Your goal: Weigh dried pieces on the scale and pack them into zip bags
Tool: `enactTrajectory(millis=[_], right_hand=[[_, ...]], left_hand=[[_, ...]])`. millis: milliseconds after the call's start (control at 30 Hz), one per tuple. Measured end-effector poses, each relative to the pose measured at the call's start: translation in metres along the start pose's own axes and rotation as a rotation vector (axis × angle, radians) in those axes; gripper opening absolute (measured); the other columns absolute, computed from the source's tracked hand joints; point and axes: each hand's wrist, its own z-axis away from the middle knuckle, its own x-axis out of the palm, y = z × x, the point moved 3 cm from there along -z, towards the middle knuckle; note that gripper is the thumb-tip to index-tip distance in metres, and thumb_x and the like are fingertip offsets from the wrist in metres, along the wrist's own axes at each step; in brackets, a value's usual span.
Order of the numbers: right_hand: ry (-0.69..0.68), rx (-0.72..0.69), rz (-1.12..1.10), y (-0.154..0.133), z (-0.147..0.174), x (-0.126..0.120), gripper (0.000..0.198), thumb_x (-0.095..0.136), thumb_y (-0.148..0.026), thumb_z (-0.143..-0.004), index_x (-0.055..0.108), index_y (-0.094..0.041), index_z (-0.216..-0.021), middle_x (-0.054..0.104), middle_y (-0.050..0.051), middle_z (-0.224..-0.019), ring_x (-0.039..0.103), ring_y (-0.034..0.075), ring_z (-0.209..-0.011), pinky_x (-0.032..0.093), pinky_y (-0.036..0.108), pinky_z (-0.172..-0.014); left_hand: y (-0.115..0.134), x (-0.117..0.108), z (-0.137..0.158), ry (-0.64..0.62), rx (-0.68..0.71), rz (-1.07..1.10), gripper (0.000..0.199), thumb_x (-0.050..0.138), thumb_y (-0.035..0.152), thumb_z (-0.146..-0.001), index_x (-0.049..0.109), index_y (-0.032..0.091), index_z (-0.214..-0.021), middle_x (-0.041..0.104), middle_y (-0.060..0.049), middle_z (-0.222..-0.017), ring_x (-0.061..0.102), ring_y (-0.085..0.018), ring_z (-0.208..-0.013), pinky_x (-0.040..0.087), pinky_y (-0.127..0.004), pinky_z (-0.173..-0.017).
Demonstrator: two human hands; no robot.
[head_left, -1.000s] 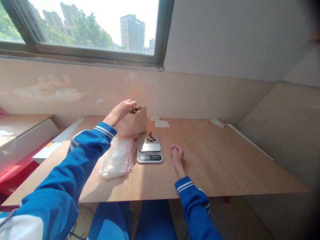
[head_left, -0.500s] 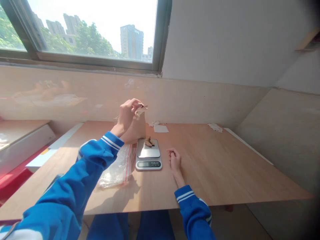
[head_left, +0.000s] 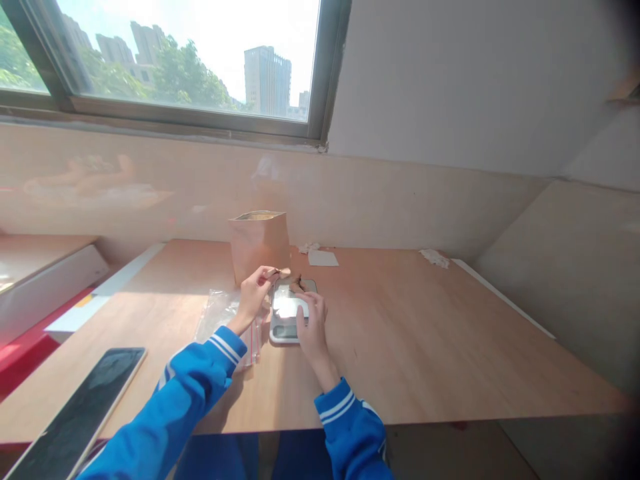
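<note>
Left hand (head_left: 254, 293) is pinching a dried, curled brown piece (head_left: 284, 273) between thumb and fingertips, holding it by the pan's far left corner. The grip is falling on one end, seemingly so that the rest is sticking out free of the fingers.

Right hand (head_left: 314, 325) is hanging low over the right side of the digital scale (head_left: 286, 308), fingers slack and slightly bent, thumb standing apart, nothing gripped between them. Its fingertips are lying right by a second item, a branching brown cluster (head_left: 297, 285); from this angle I cannot tell whether they are touching it or hovering just short. The cluster is resting on the far part of the metal pan, leaving the near part bare and catching window light.

The scale is sitting squarely before the person, display facing them, presumably for easy reading. Just behind it and a little left, a brown paper pouch (head_left: 259, 247) is standing upright, mouth gaping, which would be leaving its contents within reach of the left hand. Clear zip-seal bags (head_left: 214, 317) are lying flat left of the scale, partly under the left wrist and sleeve. Farther back, a white paper slip (head_left: 323, 258) is lying on the wooden tabletop (head_left: 440, 340).
</note>
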Motion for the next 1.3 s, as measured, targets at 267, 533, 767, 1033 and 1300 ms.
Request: enactTrajectory(millis=[267, 533, 767, 1033, 1300], right_hand=[[-0.433, -0.195, 0.429, -0.036, -0.029, 0.065, 0.036, 0.053, -0.015, -0.082, 0.058, -0.01, -0.117, 0.061, 0.017, -0.114, 0.049, 0.03, -0.112, 0.038, 0.045, -0.098], [-0.363, -0.138, 0.405, -0.036, -0.039, 0.081, 0.027, 0.053, -0.012, -0.078, 0.062, -0.019, -0.102, 0.065, 0.013, -0.1, 0.05, 0.033, -0.101, 0.034, 0.053, -0.092], [-0.129, -0.038, 0.09, -0.014, -0.034, 0.02, 0.028, 0.051, -0.012, -0.078, 0.063, -0.022, -0.102, 0.065, 0.006, -0.103, 0.053, 0.025, -0.098, 0.04, 0.042, -0.09], [-0.084, 0.007, -0.005, 0.044, -0.02, -0.018, 0.039, 0.049, -0.016, -0.084, 0.062, -0.023, -0.12, 0.06, 0.009, -0.109, 0.056, 0.024, -0.106, 0.046, 0.042, -0.095], [-0.079, -0.102, 0.027, 0.057, -0.012, -0.012, 0.049, 0.042, -0.017, -0.09, 0.048, -0.024, -0.137, 0.047, 0.012, -0.13, 0.048, 0.025, -0.122, 0.042, 0.048, -0.104]], left_hand=[[-0.022, -0.015, -0.011, -0.008, -0.181, 0.258, 0.047, 0.056, 0.059, -0.079, 0.067, 0.015, -0.09, 0.072, -0.01, -0.088, 0.066, -0.021, -0.081, 0.049, -0.027, -0.065], [-0.016, -0.035, 0.001, -0.019, -0.169, 0.191, 0.047, 0.05, 0.058, -0.083, 0.066, 0.014, -0.083, 0.067, -0.004, -0.076, 0.059, -0.016, -0.07, 0.046, -0.026, -0.064], [-0.021, -0.046, 0.009, 0.075, -0.157, 0.051, 0.046, 0.047, 0.057, -0.086, 0.062, 0.016, -0.07, 0.054, 0.001, -0.057, 0.049, -0.013, -0.056, 0.037, -0.025, -0.055], [-0.014, -0.002, 0.012, -0.258, -0.172, 0.062, 0.041, 0.054, 0.052, -0.081, 0.072, 0.015, -0.083, 0.072, -0.008, -0.082, 0.064, -0.02, -0.079, 0.046, -0.028, -0.069], [-0.025, 0.029, 0.013, -0.234, -0.093, -0.139, 0.026, 0.06, 0.043, -0.079, 0.063, 0.017, -0.08, 0.067, -0.005, -0.078, 0.063, -0.018, -0.073, 0.047, -0.03, -0.069]])
